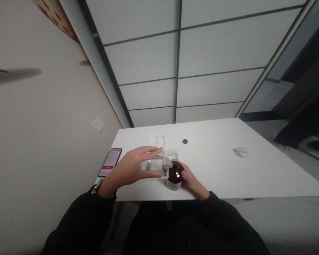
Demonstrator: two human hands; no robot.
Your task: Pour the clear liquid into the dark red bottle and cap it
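My left hand [134, 164] is closed around a clear bottle [155, 165], tipped on its side with its threaded neck pointing right. That neck is right at the open mouth of a dark brown bottle [174, 175], which stands upright on the white table and has a pale label low on its side. Around the brown bottle's right side my right hand [188, 177] is wrapped. Whether liquid runs between the two bottles is too small to tell. Behind the clear bottle lie some clear objects [161, 140], partly hidden by my left hand.
A phone [110, 163] with a lit screen lies at the table's left edge. Toward the back is a small dark cap [185, 141]. A crumpled white tissue [240, 152] lies on the right of the white table [215, 173]. Wall and panelled doors stand beyond.
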